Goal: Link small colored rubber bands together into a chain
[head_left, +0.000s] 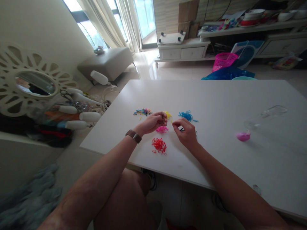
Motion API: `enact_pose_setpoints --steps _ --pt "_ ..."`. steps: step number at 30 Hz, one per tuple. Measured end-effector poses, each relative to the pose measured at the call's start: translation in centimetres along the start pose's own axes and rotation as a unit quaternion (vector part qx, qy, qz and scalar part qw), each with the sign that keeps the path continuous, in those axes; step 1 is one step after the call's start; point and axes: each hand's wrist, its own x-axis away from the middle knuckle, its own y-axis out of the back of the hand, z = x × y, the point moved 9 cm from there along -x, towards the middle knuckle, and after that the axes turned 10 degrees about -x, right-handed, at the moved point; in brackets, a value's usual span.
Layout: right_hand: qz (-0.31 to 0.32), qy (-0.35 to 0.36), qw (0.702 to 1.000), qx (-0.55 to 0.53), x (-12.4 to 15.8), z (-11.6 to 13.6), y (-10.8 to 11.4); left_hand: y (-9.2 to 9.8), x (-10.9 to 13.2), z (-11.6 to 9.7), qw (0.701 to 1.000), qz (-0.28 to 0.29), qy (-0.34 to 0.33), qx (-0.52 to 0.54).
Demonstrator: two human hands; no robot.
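Small rubber bands lie in heaps sorted by colour on a white table (pixel 216 99). My left hand (pixel 154 123), with a brown watch on the wrist, is curled above the pink rubber bands (pixel 162 129); what its fingers hold is hidden. Just behind it are the yellow rubber bands (pixel 167 114). My right hand (pixel 185 131) pinches thumb and forefinger together at a small yellow rubber band (pixel 171 121). Black bands are partly hidden under that hand. Beyond it are the blue rubber bands (pixel 186 116). Red rubber bands (pixel 159 145) lie nearest me, and a mixed-colour heap (pixel 143 111) sits at the far left.
On the right of the table are a pink pouch-like item (pixel 243 136) and a clear plastic container (pixel 273 111). A decorative mirror frame (pixel 35 83) and white-ended objects stand left of the table. Past the far edge are a pink basket (pixel 224 61) and a low cabinet (pixel 182 52).
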Motion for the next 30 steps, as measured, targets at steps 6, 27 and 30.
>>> enact_pose_setpoints --steps 6,27,30 --pt "0.000 0.004 1.000 -0.008 -0.1 0.2 0.1 0.0 0.1 0.3 0.999 0.002 0.002 -0.046" --pt "0.003 -0.051 0.999 -0.020 -0.1 -0.9 -0.1 -0.7 0.1 -0.6 0.979 0.015 -0.060 -0.194" --pt "0.005 -0.051 0.998 -0.020 0.0 -0.9 -0.2 -0.6 -0.1 -0.6 0.980 0.014 -0.075 -0.181"
